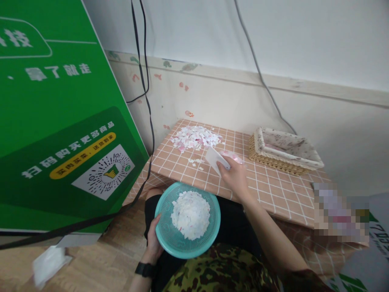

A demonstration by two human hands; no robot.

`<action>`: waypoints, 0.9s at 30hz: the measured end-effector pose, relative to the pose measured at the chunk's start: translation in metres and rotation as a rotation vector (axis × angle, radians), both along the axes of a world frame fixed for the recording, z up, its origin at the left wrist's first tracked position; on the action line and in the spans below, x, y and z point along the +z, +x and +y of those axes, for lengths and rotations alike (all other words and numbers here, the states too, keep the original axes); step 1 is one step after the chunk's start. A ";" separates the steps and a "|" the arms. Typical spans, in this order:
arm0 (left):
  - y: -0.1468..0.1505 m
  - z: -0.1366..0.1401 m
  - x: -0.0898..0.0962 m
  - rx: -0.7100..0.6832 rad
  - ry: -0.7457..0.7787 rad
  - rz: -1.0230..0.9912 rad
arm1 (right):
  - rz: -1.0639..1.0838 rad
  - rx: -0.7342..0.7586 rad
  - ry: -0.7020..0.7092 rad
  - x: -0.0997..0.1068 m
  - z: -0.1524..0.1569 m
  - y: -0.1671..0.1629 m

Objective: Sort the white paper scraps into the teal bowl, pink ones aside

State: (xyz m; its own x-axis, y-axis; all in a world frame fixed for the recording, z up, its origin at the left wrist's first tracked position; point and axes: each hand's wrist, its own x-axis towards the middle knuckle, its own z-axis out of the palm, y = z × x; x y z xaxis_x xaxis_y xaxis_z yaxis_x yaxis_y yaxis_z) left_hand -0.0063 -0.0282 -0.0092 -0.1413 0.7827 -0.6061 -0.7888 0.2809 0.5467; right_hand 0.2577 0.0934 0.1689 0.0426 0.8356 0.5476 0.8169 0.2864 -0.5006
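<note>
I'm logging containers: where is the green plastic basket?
The green plastic basket is at lower centre of the head view, held at its left side by the left hand, just below the near edge of the table.

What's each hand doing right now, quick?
Left hand: closed on the edge of the teal basket.
Right hand: holding a flat white piece.
</note>
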 end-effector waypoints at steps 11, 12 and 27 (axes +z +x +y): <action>0.000 0.000 -0.004 0.022 -0.007 0.001 | -0.013 0.007 0.021 -0.002 0.003 0.004; 0.000 0.000 -0.003 0.024 -0.010 0.001 | -0.012 0.014 0.020 -0.002 0.003 0.003; 0.000 -0.001 -0.001 -0.004 -0.017 -0.015 | -0.103 0.008 -0.001 -0.006 -0.003 0.003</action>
